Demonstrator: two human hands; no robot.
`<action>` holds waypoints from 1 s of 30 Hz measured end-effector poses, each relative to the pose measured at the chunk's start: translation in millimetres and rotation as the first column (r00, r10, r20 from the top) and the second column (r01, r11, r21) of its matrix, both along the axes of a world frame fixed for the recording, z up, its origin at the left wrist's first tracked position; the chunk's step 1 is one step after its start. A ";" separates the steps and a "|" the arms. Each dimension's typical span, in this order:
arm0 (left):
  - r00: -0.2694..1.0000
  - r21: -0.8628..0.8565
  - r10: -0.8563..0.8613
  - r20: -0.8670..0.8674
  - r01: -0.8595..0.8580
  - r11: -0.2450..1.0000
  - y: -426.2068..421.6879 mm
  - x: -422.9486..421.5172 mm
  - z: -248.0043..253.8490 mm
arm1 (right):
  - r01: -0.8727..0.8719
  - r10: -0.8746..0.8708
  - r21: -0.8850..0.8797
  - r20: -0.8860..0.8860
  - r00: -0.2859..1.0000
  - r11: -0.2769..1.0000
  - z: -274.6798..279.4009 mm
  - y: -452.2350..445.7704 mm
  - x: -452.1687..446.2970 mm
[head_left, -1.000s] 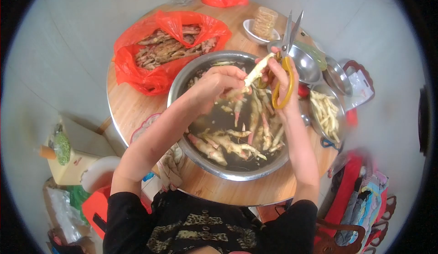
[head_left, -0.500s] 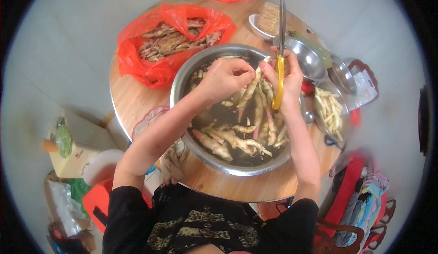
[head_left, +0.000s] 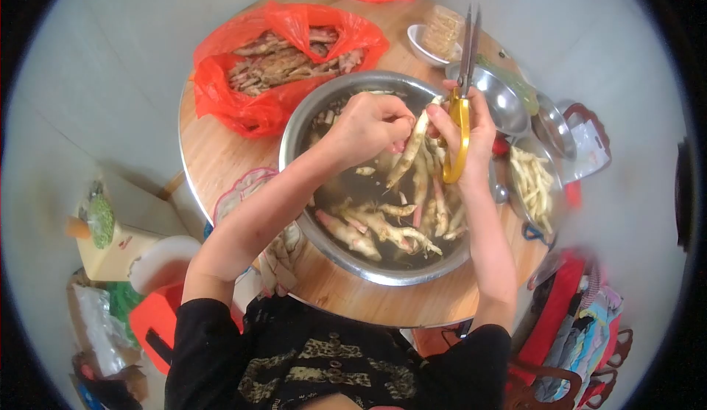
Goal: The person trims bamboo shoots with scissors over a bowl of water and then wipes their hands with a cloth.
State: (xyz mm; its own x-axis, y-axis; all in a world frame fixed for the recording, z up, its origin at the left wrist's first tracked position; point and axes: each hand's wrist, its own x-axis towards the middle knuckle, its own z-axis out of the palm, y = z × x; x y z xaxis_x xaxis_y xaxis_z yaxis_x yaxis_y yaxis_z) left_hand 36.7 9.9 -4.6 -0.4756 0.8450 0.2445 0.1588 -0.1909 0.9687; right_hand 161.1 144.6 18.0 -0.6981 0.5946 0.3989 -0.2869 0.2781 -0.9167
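The step in hand looks like fine fingertip work on a pale root (head_left: 412,151), slanting between the two hands. To do it well, I would brace the root firmly near its upper end, pick along it in small pinches, and work low so that loose bits drop below; the scissors (head_left: 461,111) are best aimed away from the body, as their blades are now. The right hand (head_left: 481,126) is curled, thumb pressing the root's upper end towards the fingers, the yellow handles hooked in the same grasp. The left hand (head_left: 366,126) is bunched, thumb and fingertips pressed together just beside the root; whether a shred is pinched there is too small to tell. Beneath both hands sits a wide basin (head_left: 390,275) of murky water with other roots (head_left: 346,235). Right of the right hand, a bowl (head_left: 556,189) holds pale pieces (head_left: 532,181). Beyond the left hand, a red bag (head_left: 243,111) holds brown roots (head_left: 276,69).
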 end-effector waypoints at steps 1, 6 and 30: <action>0.998 0.008 -0.015 0.056 0.015 1.000 0.1 -0.9 -0.4 | 0.000 0.000 0.004 -0.001 1.000 1.000 0.9 0.5 0.0; 0.928 -0.259 0.076 -0.366 -0.179 0.949 5.5 -13.1 -18.9 | -0.147 0.119 -0.202 -0.142 0.983 0.968 7.1 2.5 2.8; 0.639 0.118 0.306 -0.706 -0.320 0.940 3.5 7.7 -14.5 | -0.080 0.088 -0.182 0.037 0.995 0.980 -7.8 7.5 -7.7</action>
State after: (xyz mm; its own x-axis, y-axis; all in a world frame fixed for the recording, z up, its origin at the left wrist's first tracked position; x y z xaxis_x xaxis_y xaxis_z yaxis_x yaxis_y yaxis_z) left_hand 44.4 13.4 -19.1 -0.4029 0.6857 0.6062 0.8404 0.0150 0.5417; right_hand 153.3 152.1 10.3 -0.7634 0.5919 0.2585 -0.2604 0.0842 -0.9618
